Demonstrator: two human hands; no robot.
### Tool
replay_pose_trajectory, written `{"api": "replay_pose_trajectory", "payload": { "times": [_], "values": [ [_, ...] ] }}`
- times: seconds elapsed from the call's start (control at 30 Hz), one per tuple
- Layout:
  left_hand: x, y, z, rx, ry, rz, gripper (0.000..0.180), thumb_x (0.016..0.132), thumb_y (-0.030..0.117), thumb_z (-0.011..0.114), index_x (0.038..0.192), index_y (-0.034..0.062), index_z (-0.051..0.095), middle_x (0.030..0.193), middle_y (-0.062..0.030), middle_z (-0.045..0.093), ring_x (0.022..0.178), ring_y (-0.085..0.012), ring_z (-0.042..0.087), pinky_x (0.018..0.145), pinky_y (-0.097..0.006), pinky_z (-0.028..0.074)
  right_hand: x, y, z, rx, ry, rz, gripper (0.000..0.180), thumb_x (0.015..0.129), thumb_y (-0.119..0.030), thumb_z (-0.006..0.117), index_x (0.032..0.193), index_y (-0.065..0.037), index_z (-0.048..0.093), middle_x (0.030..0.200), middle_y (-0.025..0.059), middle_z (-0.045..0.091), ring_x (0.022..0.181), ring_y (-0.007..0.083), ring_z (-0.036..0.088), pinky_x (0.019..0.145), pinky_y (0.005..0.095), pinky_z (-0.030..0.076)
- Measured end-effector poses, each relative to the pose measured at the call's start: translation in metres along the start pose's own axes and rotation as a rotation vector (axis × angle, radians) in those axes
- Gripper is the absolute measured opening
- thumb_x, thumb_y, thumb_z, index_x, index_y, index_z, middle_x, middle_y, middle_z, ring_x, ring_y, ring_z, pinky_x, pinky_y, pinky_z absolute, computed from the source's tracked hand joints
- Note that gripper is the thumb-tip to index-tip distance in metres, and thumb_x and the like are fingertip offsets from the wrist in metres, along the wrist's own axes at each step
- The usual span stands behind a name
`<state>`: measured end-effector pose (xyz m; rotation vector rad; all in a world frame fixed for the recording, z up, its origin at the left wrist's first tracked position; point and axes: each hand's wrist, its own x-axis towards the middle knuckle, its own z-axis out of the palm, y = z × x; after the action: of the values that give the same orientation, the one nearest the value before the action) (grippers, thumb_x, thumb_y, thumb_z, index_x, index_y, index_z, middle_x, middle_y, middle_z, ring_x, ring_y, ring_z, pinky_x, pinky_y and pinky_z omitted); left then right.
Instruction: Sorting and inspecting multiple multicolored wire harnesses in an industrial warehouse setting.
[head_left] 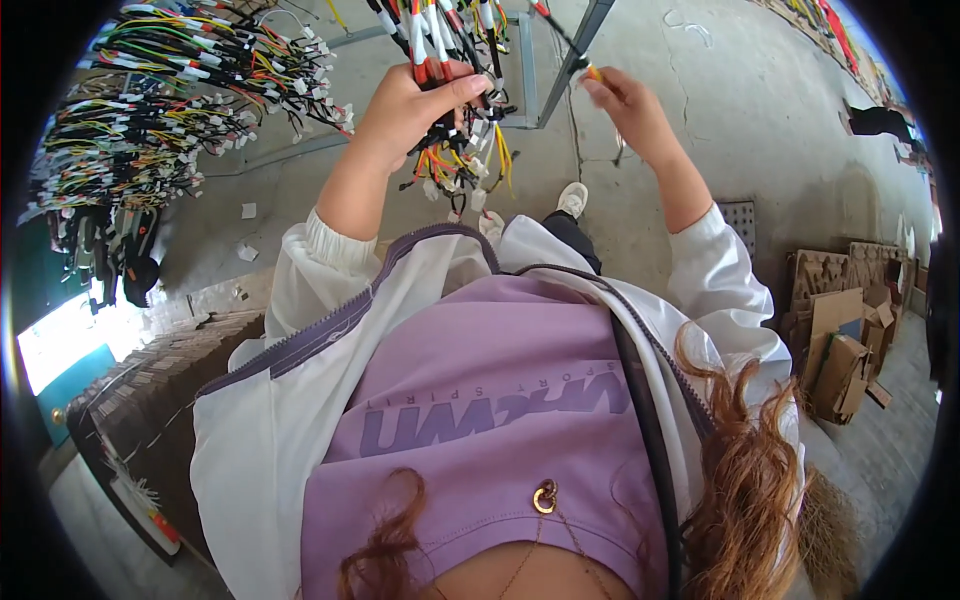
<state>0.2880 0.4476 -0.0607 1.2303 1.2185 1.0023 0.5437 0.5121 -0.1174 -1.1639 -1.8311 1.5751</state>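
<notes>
My left hand (428,108) is closed around a thick bundle of wire harnesses (420,35) at the top middle. The harnesses have black sleeving with red and white bands. Below the fist hang their loose ends (455,165), with yellow, orange and red wires and small white connectors. To the right, apart from the bundle, my right hand (632,112) pinches a single wire harness (572,50), black with a yellow-orange and a red section. It slants up and left out of view, and a short end shows below the fingers.
A grey metal frame (573,62) stands beyond my hands. Many more wire harnesses (200,65) hang at the upper left. Cardboard boxes (840,375) lie on the concrete floor at the right. Stacked brown cardboard (175,375) fills a holder at the lower left.
</notes>
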Motion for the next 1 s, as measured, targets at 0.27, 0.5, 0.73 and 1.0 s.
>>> {"api": "replay_pose_trajectory", "payload": {
  "times": [0.27, 0.5, 0.73, 1.0],
  "values": [
    [0.009, -0.01, 0.003, -0.05, 0.012, -0.032, 0.024, 0.075, 0.023, 0.066, 0.084, 0.0004, 0.062, 0.071, -0.0057, 0.062, 0.054, -0.0084, 0.052, 0.052, -0.023, 0.042, -0.007, -0.006, 0.06, 0.122, -0.047, -0.122, 0.019, 0.086, -0.017, 0.054, 0.094, -0.002, 0.062, 0.089, 0.0024, 0.061, 0.083, 0.0092, 0.053, 0.074, 0.0241, 0.042],
    [0.007, -0.014, 0.001, -0.033, -0.011, 0.023, 0.023, 0.083, 0.022, 0.058, 0.09, -0.0002, 0.061, 0.077, -0.0053, 0.062, 0.066, -0.0092, 0.054, 0.06, -0.023, 0.043, 0.001, -0.015, 0.056, 0.322, -0.279, -0.022, 0.024, 0.087, -0.022, 0.053, 0.087, 0.0, 0.063, 0.079, 0.0037, 0.063, 0.069, 0.008, 0.054, 0.068, 0.0235, 0.044],
    [-0.001, -0.019, -0.003, -0.184, -0.042, 0.091, 0.022, 0.084, 0.022, 0.057, 0.091, 0.001, 0.059, 0.085, -0.0047, 0.06, 0.07, -0.0099, 0.054, 0.068, -0.024, 0.045, 0.003, -0.014, 0.043, 0.391, -0.285, 0.069, 0.027, 0.088, -0.025, 0.051, 0.09, 0.0, 0.062, 0.078, 0.0056, 0.063, 0.069, 0.011, 0.058, 0.069, 0.0246, 0.046],
    [0.001, -0.017, -0.007, -0.1, 0.009, 0.032, 0.022, 0.08, 0.02, 0.061, 0.089, -0.0004, 0.064, 0.077, -0.004, 0.061, 0.067, -0.0094, 0.053, 0.064, -0.022, 0.044, 0.002, -0.01, 0.032, 0.336, -0.296, 0.037, 0.026, 0.091, -0.025, 0.046, 0.088, -0.003, 0.059, 0.078, 0.0022, 0.059, 0.073, 0.0093, 0.056, 0.072, 0.0244, 0.044]
  ]
}}
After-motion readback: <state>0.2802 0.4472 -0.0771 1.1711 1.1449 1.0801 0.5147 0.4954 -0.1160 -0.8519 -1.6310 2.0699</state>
